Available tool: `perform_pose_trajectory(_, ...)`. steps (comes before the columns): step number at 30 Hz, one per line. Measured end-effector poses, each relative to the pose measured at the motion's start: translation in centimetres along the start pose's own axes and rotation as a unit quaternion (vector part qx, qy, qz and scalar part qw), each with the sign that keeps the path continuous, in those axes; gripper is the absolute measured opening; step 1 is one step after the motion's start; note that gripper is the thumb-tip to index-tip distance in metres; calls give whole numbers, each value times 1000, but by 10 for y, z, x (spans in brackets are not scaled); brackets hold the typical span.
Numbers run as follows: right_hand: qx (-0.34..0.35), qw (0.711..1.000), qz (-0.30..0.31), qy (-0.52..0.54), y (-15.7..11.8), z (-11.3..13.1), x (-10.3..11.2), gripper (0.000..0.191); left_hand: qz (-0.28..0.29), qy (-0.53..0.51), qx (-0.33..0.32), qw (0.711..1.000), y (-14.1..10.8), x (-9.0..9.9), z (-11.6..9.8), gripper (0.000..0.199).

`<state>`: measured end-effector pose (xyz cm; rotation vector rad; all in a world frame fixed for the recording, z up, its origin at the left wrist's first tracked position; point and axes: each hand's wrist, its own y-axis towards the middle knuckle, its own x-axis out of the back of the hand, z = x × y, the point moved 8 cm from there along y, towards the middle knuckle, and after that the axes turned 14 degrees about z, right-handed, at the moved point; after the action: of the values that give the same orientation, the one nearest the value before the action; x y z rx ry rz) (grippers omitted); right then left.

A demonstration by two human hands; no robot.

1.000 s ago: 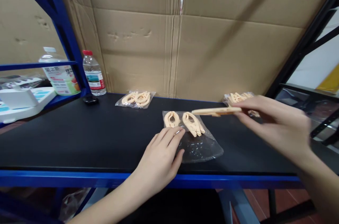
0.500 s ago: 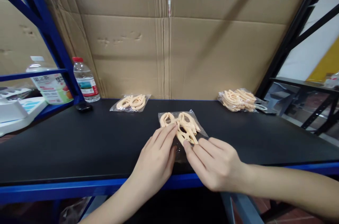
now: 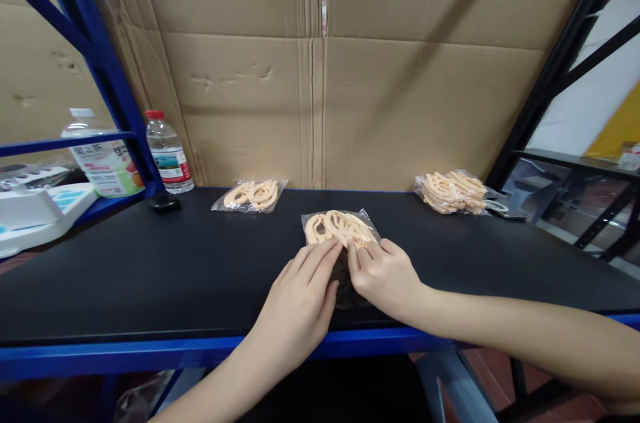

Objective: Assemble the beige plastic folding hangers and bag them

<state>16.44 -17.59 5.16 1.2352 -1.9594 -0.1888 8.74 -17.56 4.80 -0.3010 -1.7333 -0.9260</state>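
A clear plastic bag (image 3: pixel 369 215) lies on the black tabletop in front of me with several flat, cream-coloured looped pieces (image 3: pixel 320 228) in it. My left hand (image 3: pixel 303 296) has its fingers stretched out, their tips resting at the near side of the bag; the thumb is apart from them. My right hand (image 3: pixel 387 276) is closed, fingers curled at the near right end of a cream-coloured looped piece (image 3: pixel 345 224) that overlaps the others. The fingers hide its near end, and I cannot tell how much of it is inside the bag.
Another bag of cream loops (image 3: pixel 251 196) lies at the back left, and a fuller bagged pile (image 3: pixel 450 192) at the back right. A water bottle (image 3: pixel 170 156) and a small black object (image 3: pixel 165 202) stand left. Cardboard (image 3: pixel 240 110) walls the back; a blue edge (image 3: pixel 150 351) runs along the front.
My right hand has moved forward and slightly left with the looped piece, which now lies further over the bag's contents. My left hand has stayed nearly in place.
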Motion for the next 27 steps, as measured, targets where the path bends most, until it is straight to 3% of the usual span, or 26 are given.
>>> perform_pose_trajectory(4,-2,999,15,37,3,-7,-4,22,6,2,-2,1000,0,0,0,47)
perform_pose_trajectory(8,3,990,44,137,-10,-34,3,27,37,2,-7,999,-5,6,3,41)
perform_pose_trajectory(12,46,960,80,266,-33,-67,3,18,65,-10,-17,998,-14,19,9,39)
perform_pose_trajectory(16,38,918,119,376,-43,-90,-16,32,96,-29,-30,994,-19,23,13,52)
perform_pose_trajectory(20,32,871,164,461,-31,-86,-45,39,108,-49,-31,992,-14,17,20,65)
perform_pose_trajectory(27,46,848,180,497,-8,-65,-60,43,112,-38,-6,993,5,-2,16,54)
